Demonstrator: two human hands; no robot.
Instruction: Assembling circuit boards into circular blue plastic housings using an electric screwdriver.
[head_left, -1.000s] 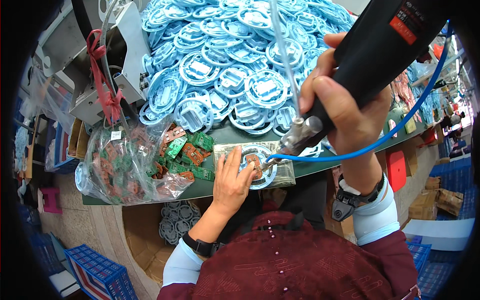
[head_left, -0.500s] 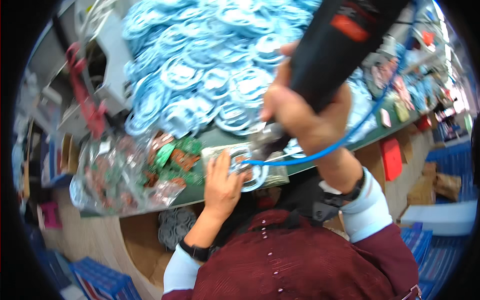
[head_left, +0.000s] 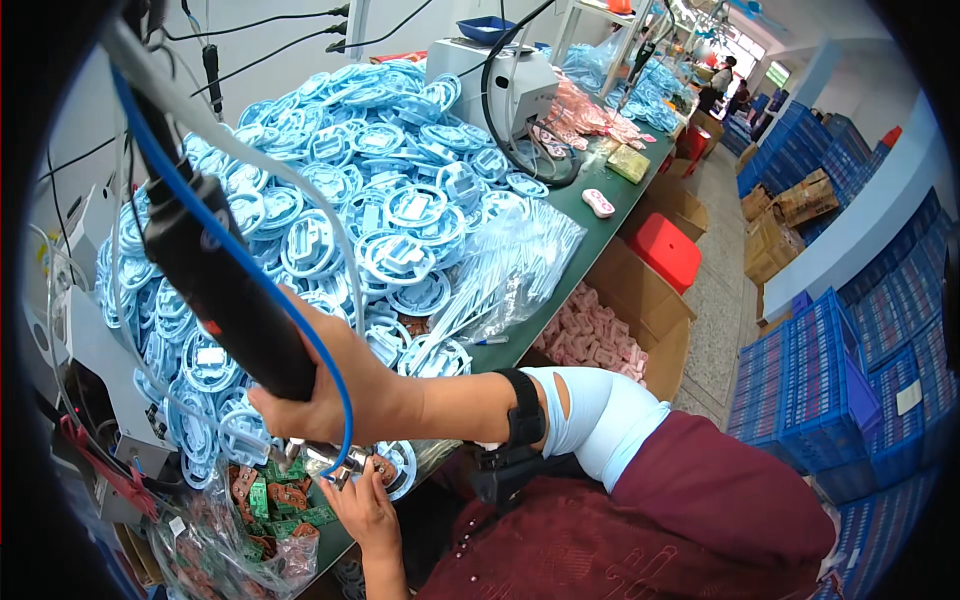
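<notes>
My right hand [head_left: 325, 385] is wrapped round a black electric screwdriver [head_left: 220, 280], which leans to the upper left with its metal tip end down by my left fingers. A blue cable [head_left: 300, 330] loops past the grip to that end. My left hand [head_left: 367, 515], fingers bent, holds a light blue round plastic part [head_left: 404, 470] at the bench edge. A small brown circuit board [head_left: 385, 467] shows in that part. The screwdriver's tip hides part of where my fingertips touch. Green and brown circuit boards [head_left: 275, 505] lie just left, in and around a clear plastic bag [head_left: 215, 550].
A large heap of light blue plastic parts [head_left: 390, 200] covers the green bench [head_left: 565, 290]. A bag of thin white sticks [head_left: 510, 265] lies right of it. A grey machine [head_left: 500, 85] stands behind. Below are a box of pink parts [head_left: 595, 335], a red stool [head_left: 663, 250] and stacked blue crates [head_left: 800, 380].
The view has swung to the right. The screwdriver, which leaned to the upper right, now leans to the upper left, still in my right hand. My left hand stays at the blue part.
</notes>
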